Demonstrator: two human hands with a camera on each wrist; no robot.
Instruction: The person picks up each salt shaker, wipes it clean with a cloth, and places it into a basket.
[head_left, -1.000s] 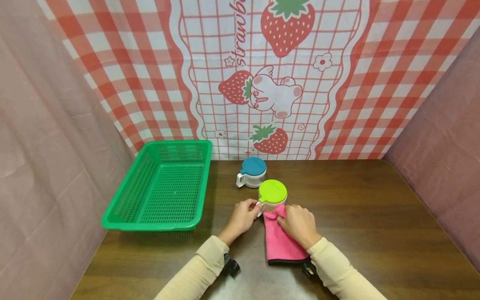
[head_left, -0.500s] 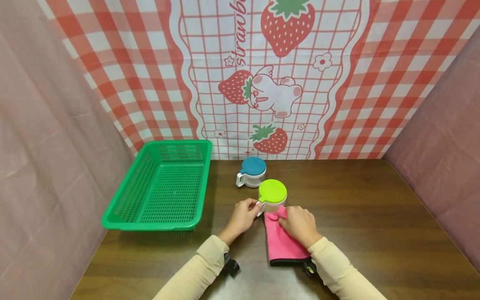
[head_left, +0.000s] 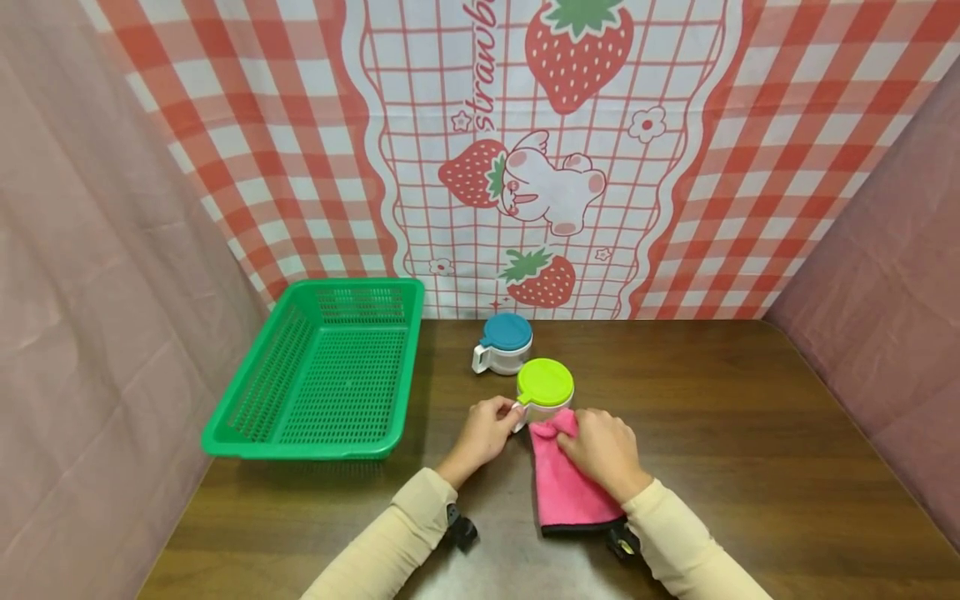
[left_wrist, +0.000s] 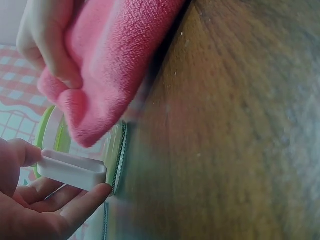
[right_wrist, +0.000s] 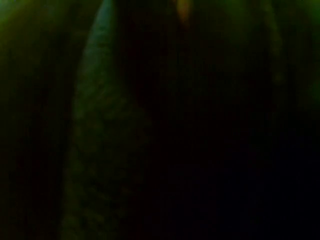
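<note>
A clear jar with a lime-green lid (head_left: 546, 382) stands upright on the table in the head view. My left hand (head_left: 483, 432) pinches its white handle (left_wrist: 72, 170) between thumb and fingers. In my right hand (head_left: 603, 450) is a pink cloth (head_left: 570, 492) with a black edge, bunched at the top against the jar's near side. The left wrist view shows the cloth (left_wrist: 110, 65) hanging in front of the jar's wall and hiding part of it. The right wrist view is nearly black, so little can be made out there.
Just behind the lime-lidded jar stands a similar jar with a blue lid (head_left: 507, 332), its handle pointing left. A green slotted basket (head_left: 414, 367) sits on the left of the wooden table (head_left: 735, 467). A checked strawberry cloth (head_left: 420, 200) hangs along the back.
The cloth and right hand shift slightly down, then back up against the jar's side. The left hand keeps its hold on the handle, and the jar stays in place.
</note>
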